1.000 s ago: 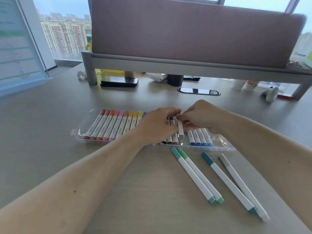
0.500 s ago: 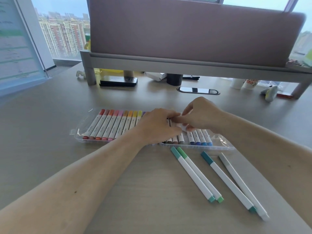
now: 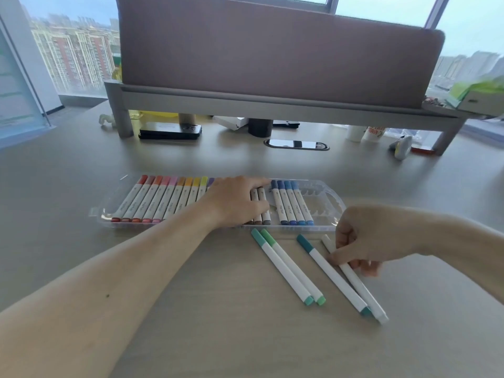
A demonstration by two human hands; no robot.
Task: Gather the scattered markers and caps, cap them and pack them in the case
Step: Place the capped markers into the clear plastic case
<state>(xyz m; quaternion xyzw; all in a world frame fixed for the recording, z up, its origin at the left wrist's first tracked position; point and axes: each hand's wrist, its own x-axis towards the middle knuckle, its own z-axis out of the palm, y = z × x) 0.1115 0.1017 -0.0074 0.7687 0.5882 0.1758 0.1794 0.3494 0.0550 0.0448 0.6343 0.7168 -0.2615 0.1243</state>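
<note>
The clear, round-cornered plastic case lies mid-frame on the smooth wood-grain bench, with scalloped slots showing at its right end. The left hand rests flat, fingers straight, on the packed markers. Just below the case's front edge, the right hand pinches the pale marker, close beside the teal marker. Two slim green markers lie to their left.
</note>
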